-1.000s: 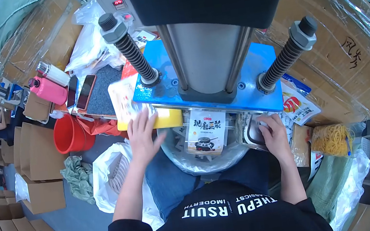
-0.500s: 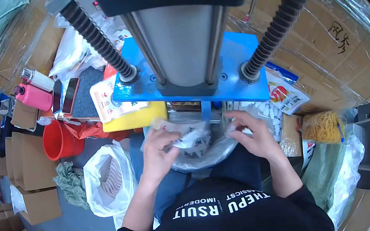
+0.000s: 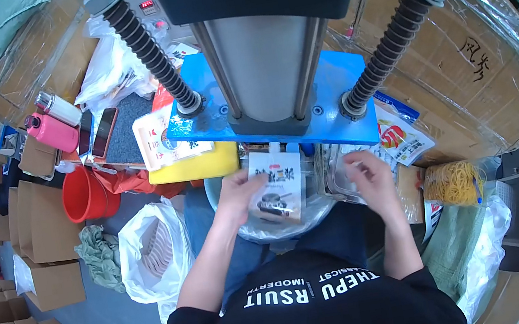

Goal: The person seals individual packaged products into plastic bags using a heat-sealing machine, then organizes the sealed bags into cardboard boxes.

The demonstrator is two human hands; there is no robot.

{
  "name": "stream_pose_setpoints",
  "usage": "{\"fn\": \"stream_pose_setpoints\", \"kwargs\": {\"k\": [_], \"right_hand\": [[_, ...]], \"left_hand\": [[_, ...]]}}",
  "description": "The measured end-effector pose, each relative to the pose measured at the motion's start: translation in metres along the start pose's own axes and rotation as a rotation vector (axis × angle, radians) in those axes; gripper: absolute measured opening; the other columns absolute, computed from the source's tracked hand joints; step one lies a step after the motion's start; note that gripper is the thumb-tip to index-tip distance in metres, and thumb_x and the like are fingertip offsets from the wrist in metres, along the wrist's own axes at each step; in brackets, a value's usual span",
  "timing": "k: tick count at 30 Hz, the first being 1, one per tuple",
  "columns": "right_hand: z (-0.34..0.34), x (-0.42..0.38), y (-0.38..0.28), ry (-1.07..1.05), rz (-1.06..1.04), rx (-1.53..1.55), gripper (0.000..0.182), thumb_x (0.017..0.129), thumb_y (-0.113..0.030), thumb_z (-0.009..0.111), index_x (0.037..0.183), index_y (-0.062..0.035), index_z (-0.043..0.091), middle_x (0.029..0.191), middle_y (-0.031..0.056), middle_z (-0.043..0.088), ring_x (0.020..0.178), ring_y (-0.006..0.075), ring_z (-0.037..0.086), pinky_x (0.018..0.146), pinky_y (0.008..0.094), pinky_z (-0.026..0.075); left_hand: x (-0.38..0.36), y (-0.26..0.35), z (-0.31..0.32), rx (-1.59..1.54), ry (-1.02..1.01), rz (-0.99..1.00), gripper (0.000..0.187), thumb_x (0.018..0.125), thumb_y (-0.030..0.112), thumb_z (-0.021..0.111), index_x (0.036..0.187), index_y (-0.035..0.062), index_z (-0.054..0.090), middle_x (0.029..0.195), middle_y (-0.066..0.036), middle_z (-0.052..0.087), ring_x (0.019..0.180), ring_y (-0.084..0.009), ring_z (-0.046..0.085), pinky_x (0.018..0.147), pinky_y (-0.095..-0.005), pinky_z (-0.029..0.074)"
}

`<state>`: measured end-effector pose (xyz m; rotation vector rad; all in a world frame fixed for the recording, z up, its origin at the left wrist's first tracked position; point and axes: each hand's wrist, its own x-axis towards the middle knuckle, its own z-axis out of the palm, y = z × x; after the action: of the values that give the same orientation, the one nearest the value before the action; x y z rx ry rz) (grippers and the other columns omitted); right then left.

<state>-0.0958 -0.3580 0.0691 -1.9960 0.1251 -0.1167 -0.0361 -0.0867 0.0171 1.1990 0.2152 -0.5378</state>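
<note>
My left hand (image 3: pixel 236 197) is closed on the left edge of a flat printed pouch (image 3: pixel 277 171), white and clear with dark lettering and a picture of a pan. The pouch hangs just in front of the blue press plate (image 3: pixel 329 86), over a basin lined with clear plastic (image 3: pixel 319 210) between my knees. On the other side, my right hand (image 3: pixel 375 182) has its fingers loosely bent and apart, somewhat blurred, with nothing visible in them. It is beside a clear plastic tray (image 3: pixel 337 180). The ground under the press head is partly hidden.
Springs and rods (image 3: pixel 383 40) of the press rise on both sides. A yellow block (image 3: pixel 195 165) with a printed bag (image 3: pixel 161 143) stands left. Further left are a red bucket (image 3: pixel 82 197) and white bag (image 3: pixel 145 255). Rubber bands (image 3: pixel 453 184) lie right; a large carton (image 3: pixel 454 63) stands behind.
The pouch, blurred and tilted before, now hangs upright and flat, facing me, in my left hand. My left hand has moved slightly right and up; my right hand has shifted right, off the basin.
</note>
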Motion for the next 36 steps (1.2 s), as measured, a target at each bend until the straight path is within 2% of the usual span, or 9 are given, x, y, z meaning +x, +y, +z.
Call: {"fn": "stream_pose_setpoints", "kwargs": {"k": [4,7,10,14,15,17,32,34,36], "right_hand": [[-0.015,0.001,0.030,0.170,-0.131,-0.597,0.035,0.081,-0.003,0.064,0.115,-0.0078,0.060,0.105,0.0135,0.056,0.076,0.0328,0.061,0.066,0.0396,0.050],[-0.003,-0.007,0.041,0.215,-0.160,-0.613,0.033,0.081,-0.003,0.064,0.112,-0.0076,0.058,0.105,0.0144,0.053,0.077,0.0339,0.060,0.068,0.0409,0.050],[0.002,-0.003,0.032,0.182,-0.096,-0.503,0.029,0.081,-0.005,0.065,0.108,-0.0075,0.057,0.102,0.0149,0.053,0.080,0.0364,0.061,0.068,0.0443,0.049],[-0.001,0.002,0.021,0.167,-0.084,-0.602,0.023,0.081,-0.009,0.066,0.102,-0.0072,0.056,0.099,0.0155,0.054,0.079,0.0391,0.061,0.066,0.0466,0.049],[-0.002,0.004,0.020,0.171,-0.088,-0.599,0.023,0.081,-0.009,0.066,0.102,-0.0072,0.056,0.099,0.0155,0.054,0.079,0.0391,0.061,0.066,0.0466,0.049],[-0.005,0.005,0.021,0.120,-0.075,-0.686,0.022,0.081,-0.012,0.066,0.099,-0.0064,0.055,0.097,0.0156,0.056,0.078,0.0394,0.061,0.064,0.0472,0.049],[-0.009,-0.001,0.043,0.310,-0.086,-0.497,0.015,0.085,-0.007,0.064,0.099,-0.0060,0.061,0.088,0.0128,0.064,0.070,0.0254,0.063,0.062,0.0343,0.048],[-0.010,0.003,0.038,0.311,-0.104,-0.379,0.015,0.086,-0.005,0.062,0.101,-0.0042,0.061,0.086,0.0123,0.064,0.069,0.0241,0.062,0.062,0.0333,0.048],[-0.008,0.000,0.036,0.316,-0.113,-0.262,0.016,0.087,-0.004,0.060,0.103,-0.0024,0.061,0.084,0.0119,0.063,0.068,0.0227,0.061,0.062,0.0324,0.049]], "left_hand": [[0.016,-0.002,0.003,-0.070,0.037,0.014,0.020,0.083,0.005,0.068,0.099,-0.0058,0.068,0.091,-0.011,0.070,0.079,-0.0139,0.066,0.072,-0.0261,0.051],[0.014,-0.003,-0.001,-0.058,0.055,0.028,0.020,0.083,0.011,0.070,0.097,-0.0041,0.069,0.089,-0.009,0.070,0.075,-0.0123,0.065,0.068,-0.0255,0.051],[0.004,0.048,-0.008,0.701,0.049,-0.026,0.025,0.085,0.023,0.070,0.092,-0.0005,0.070,0.075,-0.006,0.069,0.062,-0.0117,0.060,0.057,-0.0277,0.047],[0.009,0.085,-0.069,1.358,0.528,1.081,0.032,0.081,0.023,0.069,0.103,0.0015,0.063,0.099,-0.015,0.065,0.087,-0.0313,0.061,0.077,-0.0405,0.049],[0.004,0.068,-0.080,1.428,0.489,0.762,0.039,0.077,0.022,0.070,0.113,0.0076,0.061,0.122,-0.015,0.058,0.112,-0.0331,0.053,0.093,-0.0427,0.042],[-0.017,0.033,-0.078,1.685,0.458,0.908,0.045,0.072,0.017,0.072,0.115,0.0094,0.061,0.126,-0.013,0.058,0.121,-0.0307,0.050,0.101,-0.0427,0.035],[0.008,0.061,-0.100,1.265,0.364,0.818,0.026,0.066,-0.003,0.067,0.091,0.0052,0.070,0.084,-0.010,0.064,0.080,-0.0282,0.059,0.080,-0.0376,0.046],[0.003,0.072,-0.089,1.264,0.596,1.182,0.029,0.066,-0.005,0.065,0.093,0.0057,0.070,0.085,-0.010,0.063,0.082,-0.0284,0.059,0.079,-0.0386,0.046],[0.004,0.052,-0.089,1.390,0.501,1.079,0.033,0.063,-0.009,0.061,0.092,0.0052,0.068,0.085,-0.010,0.062,0.086,-0.0290,0.057,0.079,-0.0390,0.045]]}}
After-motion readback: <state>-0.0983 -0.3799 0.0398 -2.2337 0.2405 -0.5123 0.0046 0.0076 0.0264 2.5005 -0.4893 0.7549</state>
